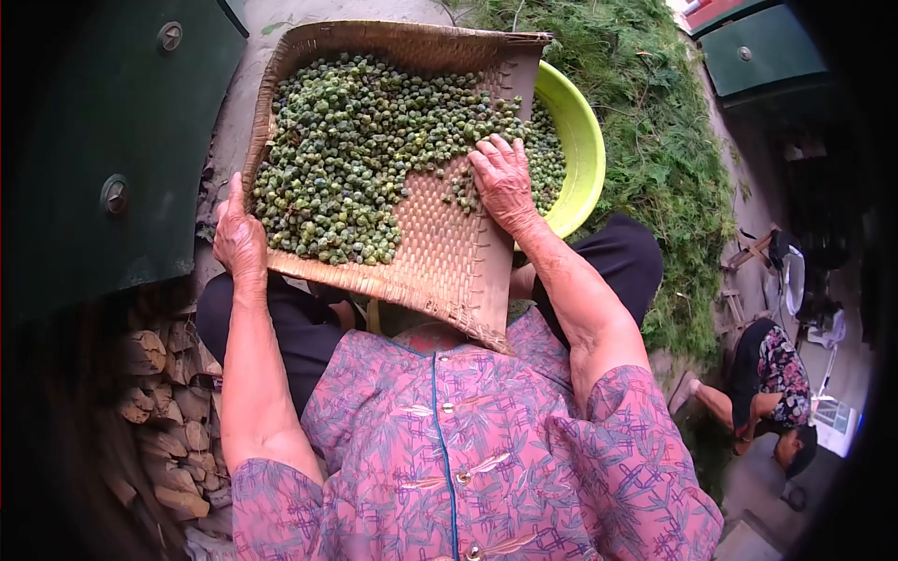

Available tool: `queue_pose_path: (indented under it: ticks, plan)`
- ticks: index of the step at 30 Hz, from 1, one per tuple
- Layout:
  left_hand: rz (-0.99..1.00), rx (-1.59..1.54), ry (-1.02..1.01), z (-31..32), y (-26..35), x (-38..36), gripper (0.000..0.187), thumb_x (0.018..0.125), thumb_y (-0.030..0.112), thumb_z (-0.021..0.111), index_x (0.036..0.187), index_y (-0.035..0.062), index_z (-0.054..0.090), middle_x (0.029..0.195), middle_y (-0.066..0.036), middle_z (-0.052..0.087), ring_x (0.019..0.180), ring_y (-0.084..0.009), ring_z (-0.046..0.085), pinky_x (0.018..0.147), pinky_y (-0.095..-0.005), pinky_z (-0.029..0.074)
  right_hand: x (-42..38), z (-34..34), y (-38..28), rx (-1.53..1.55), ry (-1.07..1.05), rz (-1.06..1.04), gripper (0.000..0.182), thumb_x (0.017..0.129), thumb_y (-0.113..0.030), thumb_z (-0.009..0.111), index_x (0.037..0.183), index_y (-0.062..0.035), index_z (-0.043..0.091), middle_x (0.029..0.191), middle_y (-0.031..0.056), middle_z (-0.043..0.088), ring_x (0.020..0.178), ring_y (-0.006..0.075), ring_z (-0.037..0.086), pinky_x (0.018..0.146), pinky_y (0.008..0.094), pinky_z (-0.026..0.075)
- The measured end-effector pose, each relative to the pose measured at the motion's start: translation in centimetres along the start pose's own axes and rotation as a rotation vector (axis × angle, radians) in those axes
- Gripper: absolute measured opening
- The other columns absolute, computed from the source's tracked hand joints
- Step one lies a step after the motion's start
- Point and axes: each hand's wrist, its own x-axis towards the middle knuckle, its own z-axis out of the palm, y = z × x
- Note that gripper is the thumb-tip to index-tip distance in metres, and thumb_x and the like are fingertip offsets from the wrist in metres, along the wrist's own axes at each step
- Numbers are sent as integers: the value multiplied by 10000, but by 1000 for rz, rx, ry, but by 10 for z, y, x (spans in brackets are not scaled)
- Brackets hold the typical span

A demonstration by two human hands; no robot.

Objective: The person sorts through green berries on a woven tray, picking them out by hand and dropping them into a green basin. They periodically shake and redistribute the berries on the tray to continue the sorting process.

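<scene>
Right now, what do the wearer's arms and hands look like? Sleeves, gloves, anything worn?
Both hands are bare: left hand and right hand show no gloves, rings or watch. Forearms are uncovered. Short loose sleeves of a pink-purple patterned blouse with blue piping end above the elbows.

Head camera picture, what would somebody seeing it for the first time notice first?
First, the woven tray held in the lap at the centre, heaped with small green round fruits across its upper left. The left hand grips its left rim while the right hand lies flat among the fruits near the right edge. Behind that edge sits a bright yellow-green basin, with cut green branches piled to its right.
</scene>
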Motion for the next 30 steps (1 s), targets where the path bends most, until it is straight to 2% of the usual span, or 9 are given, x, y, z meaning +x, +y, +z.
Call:
queue_pose_path:
  ticks: [4, 6, 9, 10, 13, 18, 20, 23, 30]
  plan:
    - [-13, -7, -6, -3, 2, -1, 648, 786, -31, 446, 1339, 306, 454, 1091, -82, 613, 925, -326, 624, 760, -444, 489, 11, -6, 12, -172, -45, 159, 236, 835, -154, 597, 1066, -105, 601, 1184, 85, 555, 1226, 300, 437, 1072, 508, 253]
    - [-7, -6, -10, -4, 4, -1, 642, 790, -29, 439, 1337, 306, 456, 1098, -85, 611, 926, -328, 624, 767, -444, 487, 15, -9, 3, -211, 38, 176, 226, 824, -147, 600, 1045, -104, 611, 1162, 98, 555, 1200, 307, 447, 1057, 508, 265]
    - [-16, -26, -8, -4, 4, -2, 642, 791, -23, 439, 1338, 311, 455, 1098, -86, 611, 924, -331, 623, 769, -443, 486, 14, -13, -29, 111, 75, 271, 228, 775, -165, 641, 994, -104, 625, 1107, 96, 534, 1163, 308, 449, 1061, 514, 250]
    - [-10, -40, 3, -2, 2, -1, 642, 791, -22, 438, 1339, 312, 453, 1099, -87, 610, 923, -332, 623, 769, -443, 485, 13, -16, -42, 147, 67, 244, 253, 758, -178, 682, 989, -89, 626, 1083, 107, 553, 1135, 315, 463, 1032, 499, 281]
    - [-20, -37, -3, 1, -2, -1, 671, 781, -23, 432, 1355, 324, 428, 1104, -84, 605, 944, -330, 613, 772, -453, 477, -1, -5, -63, 159, -58, 213, 333, 710, -229, 736, 991, -92, 619, 1159, 117, 522, 1217, 327, 410, 1073, 521, 229]
    - [-49, -41, -37, -1, 0, 0, 700, 773, -11, 443, 1370, 353, 401, 1117, -66, 597, 965, -320, 604, 773, -449, 471, -10, 4, -47, -1, -56, 317, 238, 751, -143, 666, 982, -103, 619, 1229, 128, 496, 1270, 332, 364, 1090, 541, 189]
    - [-56, -43, -38, 3, -2, 0, 694, 772, -7, 446, 1365, 349, 410, 1106, -64, 602, 963, -320, 605, 772, -442, 471, -6, 1, -46, -93, -28, 317, 258, 743, -168, 681, 989, -111, 627, 1251, 133, 486, 1280, 339, 352, 1094, 544, 176]
    - [-46, -58, -5, 4, -4, 0, 686, 769, -8, 445, 1356, 348, 428, 1090, -67, 610, 953, -322, 608, 765, -438, 473, 1, -4, -58, 88, -44, 239, 291, 731, -197, 701, 1003, -121, 634, 1283, 135, 469, 1285, 350, 342, 1101, 541, 161]
    - [-60, -36, -14, 0, 1, -1, 646, 772, -7, 486, 1329, 321, 470, 1070, -77, 609, 928, -303, 625, 781, -422, 485, 3, 13, -55, 96, -118, 325, 234, 731, -180, 704, 941, -103, 636, 1309, 155, 450, 1315, 363, 299, 1108, 551, 145]
